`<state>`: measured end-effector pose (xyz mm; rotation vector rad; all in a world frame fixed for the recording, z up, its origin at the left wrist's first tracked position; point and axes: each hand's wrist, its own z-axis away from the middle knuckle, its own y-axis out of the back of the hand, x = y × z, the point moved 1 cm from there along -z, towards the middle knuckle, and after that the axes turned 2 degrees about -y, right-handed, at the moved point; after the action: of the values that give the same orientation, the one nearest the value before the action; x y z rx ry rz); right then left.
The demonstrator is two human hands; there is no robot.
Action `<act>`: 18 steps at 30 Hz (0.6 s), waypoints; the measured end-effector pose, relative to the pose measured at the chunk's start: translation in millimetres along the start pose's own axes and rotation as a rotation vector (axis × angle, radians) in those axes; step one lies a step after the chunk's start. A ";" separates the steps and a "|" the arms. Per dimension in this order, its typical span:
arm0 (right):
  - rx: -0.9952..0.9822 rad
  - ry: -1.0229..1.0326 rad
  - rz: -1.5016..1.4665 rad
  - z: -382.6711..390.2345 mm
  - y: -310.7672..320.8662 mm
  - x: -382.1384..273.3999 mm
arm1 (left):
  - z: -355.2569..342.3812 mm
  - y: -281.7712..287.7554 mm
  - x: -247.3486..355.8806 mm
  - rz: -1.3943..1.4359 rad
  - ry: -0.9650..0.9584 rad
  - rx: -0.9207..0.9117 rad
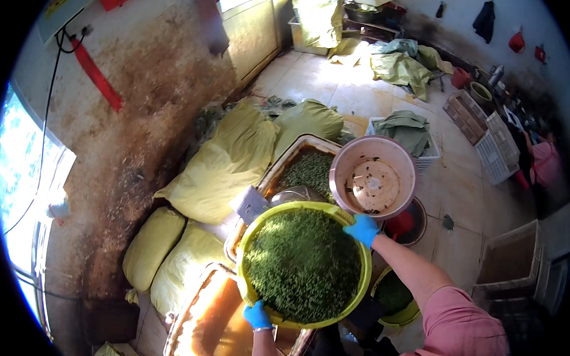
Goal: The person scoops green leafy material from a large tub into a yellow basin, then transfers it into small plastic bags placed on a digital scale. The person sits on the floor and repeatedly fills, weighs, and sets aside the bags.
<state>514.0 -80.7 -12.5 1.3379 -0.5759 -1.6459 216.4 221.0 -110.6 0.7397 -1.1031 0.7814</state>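
Between my hands is a round yellow-green basin (pixel 364 280), heaped with small green plant bits (pixel 303 268), too fine to tell as leaves or berries. My left hand (pixel 257 315), in a blue glove, grips its near left rim. On the far right rim my right hand (pixel 362 230), also blue-gloved, is closed round the edge. Just beyond, a pale pink basin (pixel 374 179) holds a few dark scraps. A rectangular tub (pixel 312 141) with more green bits stands behind the held basin, partly hidden by it. Below left is a tub (pixel 171 345) of brownish liquid.
Yellow-green sacks (pixel 228 163) lie along the stained wall at left. Another yellow-green basin (pixel 412 316) with green contents sits by my right arm. Nearby are a dark round basin (pixel 423 216) with something red in it, a white basket (pixel 430 159) and, farther right, crates (pixel 499 146).
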 end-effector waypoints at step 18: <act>0.465 -0.565 -0.572 333.3 35.4 232.0 | 162.5 -46.1 50.4 -0.382 0.018 -0.563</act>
<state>215.0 -357.5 -1.6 1.4409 -1.0210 -2.5083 190.0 70.3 -23.2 0.4384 -1.0541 0.1349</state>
